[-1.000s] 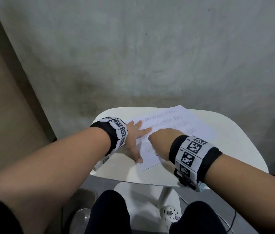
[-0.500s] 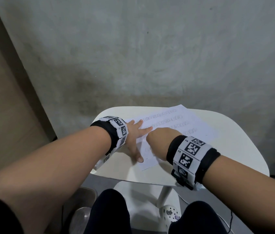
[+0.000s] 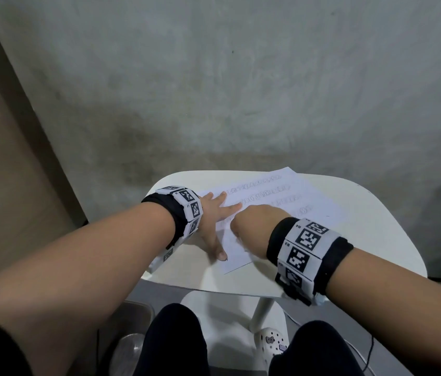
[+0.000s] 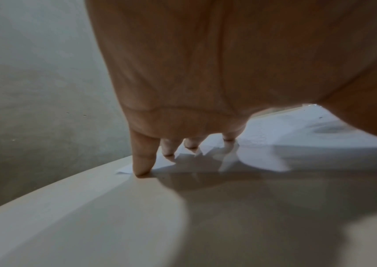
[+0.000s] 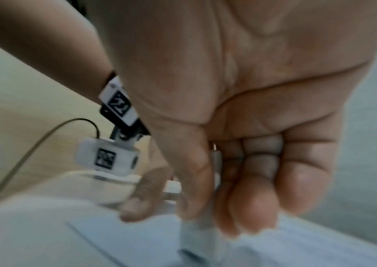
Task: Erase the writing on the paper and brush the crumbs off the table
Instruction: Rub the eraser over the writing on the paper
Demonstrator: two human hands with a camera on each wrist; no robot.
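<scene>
The right hand (image 5: 240, 126) is curling its fingers (image 5: 251, 189) and thumb around a small pale eraser (image 5: 202, 240), a narrow, closed grip, and is pressing the eraser's lower end down onto the paper (image 3: 281, 202). The right-wrist view is blurred, so the eraser's exact shape is not clear. From the head camera this hand (image 3: 257, 226) is showing only its back, knuckles pointing toward ten o'clock, with the forearm running back to four o'clock and a black band with printed markers around the wrist.

Just at nine o'clock of it, the left hand (image 3: 214, 221) is lying flat with spread, straight fingers, holding nothing, its fingertips (image 4: 143, 166) pressing on the near-left corner of the sheet while the thumb is reaching toward six o'clock along the paper's edge. The left forearm is stretching back toward eight o'clock.

The paper is lying tilted on the white table (image 3: 376, 240), its far corner pointing to one o'clock, with faint rows of looped pencil writing (image 3: 265, 195) beyond the hands at twelve o'clock.

Compared with half a second ago, the right hand has slid slightly toward the left hand and nearer the sheet's near edge; the left hand and paper are staying where they were.
</scene>
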